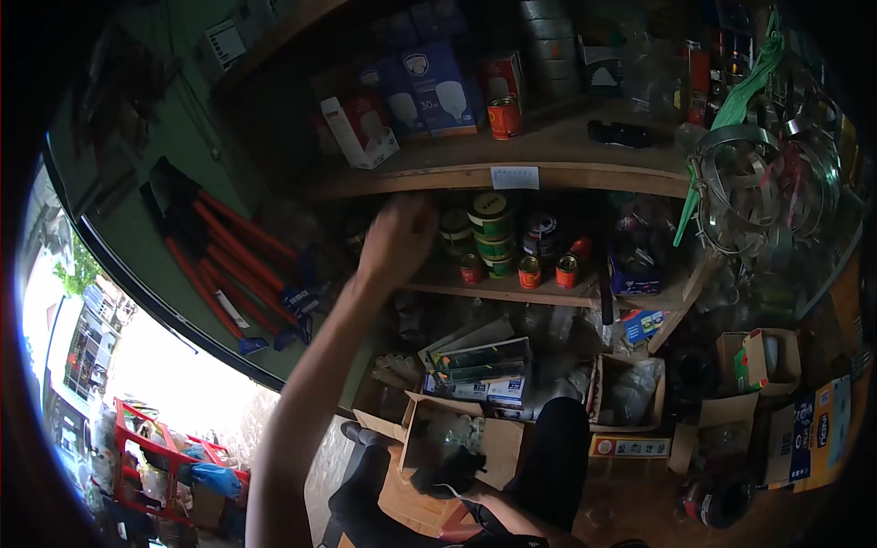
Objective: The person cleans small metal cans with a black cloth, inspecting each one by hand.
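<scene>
My left hand (399, 239) is raised in front of the middle shelf, left of the tins, its fingers in shadow and blurred. Beside it stand a stack of green tins (493, 239) and another green tin (455, 233). Small red tins (530, 271) line the shelf's front edge (557, 297). Low in the view, my right hand (473, 495) is mostly hidden behind a bunched black cloth (448, 473) that it grips. The cloth overlaps an open cardboard box (422, 438) with clear glass or plastic pieces inside.
Boxed bulbs (438, 87) and a red tin (504, 118) occupy the upper shelf. Metal hose clamps (744, 183) hang at right. Orange-handled tools (228, 260) lean on the left wall. Cartons, including one with plastic bags (630, 393), cover the floor. A red crate (146, 461) stands outside.
</scene>
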The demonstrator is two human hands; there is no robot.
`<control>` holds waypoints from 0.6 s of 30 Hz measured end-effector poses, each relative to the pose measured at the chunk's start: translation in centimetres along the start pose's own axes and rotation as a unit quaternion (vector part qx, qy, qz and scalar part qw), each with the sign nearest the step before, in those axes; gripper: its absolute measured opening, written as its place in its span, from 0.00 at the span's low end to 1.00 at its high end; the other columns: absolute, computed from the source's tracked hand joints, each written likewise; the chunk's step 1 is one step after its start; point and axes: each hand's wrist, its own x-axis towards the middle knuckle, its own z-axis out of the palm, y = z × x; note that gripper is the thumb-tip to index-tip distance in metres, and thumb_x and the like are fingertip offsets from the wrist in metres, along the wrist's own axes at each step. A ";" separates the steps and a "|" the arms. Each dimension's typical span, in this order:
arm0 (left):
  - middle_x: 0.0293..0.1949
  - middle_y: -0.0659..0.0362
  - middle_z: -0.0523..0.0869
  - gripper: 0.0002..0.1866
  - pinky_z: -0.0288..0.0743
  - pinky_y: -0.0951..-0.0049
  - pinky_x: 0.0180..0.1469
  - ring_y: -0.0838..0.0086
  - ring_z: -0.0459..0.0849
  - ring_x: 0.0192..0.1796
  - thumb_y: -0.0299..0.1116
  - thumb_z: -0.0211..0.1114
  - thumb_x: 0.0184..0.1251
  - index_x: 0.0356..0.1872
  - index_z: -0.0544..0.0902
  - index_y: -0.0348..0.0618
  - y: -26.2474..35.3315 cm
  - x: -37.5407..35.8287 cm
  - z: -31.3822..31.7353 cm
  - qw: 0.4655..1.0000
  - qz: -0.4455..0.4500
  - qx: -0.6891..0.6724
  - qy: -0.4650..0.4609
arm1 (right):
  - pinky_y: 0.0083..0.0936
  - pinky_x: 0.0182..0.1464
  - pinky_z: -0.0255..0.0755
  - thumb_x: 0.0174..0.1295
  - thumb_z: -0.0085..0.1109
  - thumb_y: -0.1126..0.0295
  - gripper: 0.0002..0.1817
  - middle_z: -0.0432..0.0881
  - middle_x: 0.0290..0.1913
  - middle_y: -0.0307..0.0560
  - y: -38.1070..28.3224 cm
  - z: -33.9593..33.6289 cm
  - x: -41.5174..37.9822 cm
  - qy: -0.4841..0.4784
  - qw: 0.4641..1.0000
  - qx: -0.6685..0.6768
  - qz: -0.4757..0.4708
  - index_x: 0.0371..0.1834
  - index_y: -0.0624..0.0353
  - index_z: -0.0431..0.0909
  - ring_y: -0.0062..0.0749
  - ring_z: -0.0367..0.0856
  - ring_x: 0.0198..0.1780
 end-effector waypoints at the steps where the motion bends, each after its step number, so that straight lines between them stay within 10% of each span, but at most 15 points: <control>1: 0.42 0.47 0.87 0.09 0.80 0.58 0.50 0.56 0.87 0.48 0.34 0.65 0.68 0.41 0.85 0.39 1.0 3.1 -0.1 0.998 0.027 0.050 0.014 | 0.29 0.63 0.74 0.69 0.65 0.59 0.26 0.80 0.60 0.45 0.1 0.0 0.2 -0.001 1.000 0.013 0.004 0.65 0.59 0.73 0.31 0.80 0.58; 3: 0.53 0.49 0.83 0.13 0.78 0.52 0.57 0.54 0.83 0.56 0.37 0.65 0.69 0.48 0.84 0.42 0.8 8.0 1.1 0.985 0.128 0.107 0.032 | 0.29 0.62 0.75 0.69 0.66 0.60 0.25 0.80 0.60 0.45 0.4 -0.1 0.4 -0.005 0.999 0.040 0.011 0.65 0.59 0.73 0.31 0.80 0.58; 9: 0.67 0.52 0.71 0.26 0.77 0.51 0.64 0.51 0.75 0.67 0.43 0.64 0.70 0.68 0.74 0.56 5.3 15.2 5.0 0.977 0.060 0.201 -0.040 | 0.29 0.61 0.76 0.68 0.68 0.61 0.25 0.81 0.59 0.45 1.9 -1.6 0.2 -0.012 0.992 0.120 0.027 0.64 0.60 0.73 0.32 0.81 0.57; 18: 0.66 0.47 0.67 0.19 0.80 0.47 0.61 0.38 0.77 0.63 0.39 0.64 0.70 0.61 0.77 0.61 5.3 16.9 7.4 0.993 -0.003 0.121 -0.008 | 0.31 0.61 0.78 0.65 0.71 0.65 0.26 0.80 0.59 0.47 7.4 -7.0 1.6 -0.022 0.953 0.287 0.092 0.63 0.60 0.72 0.35 0.82 0.56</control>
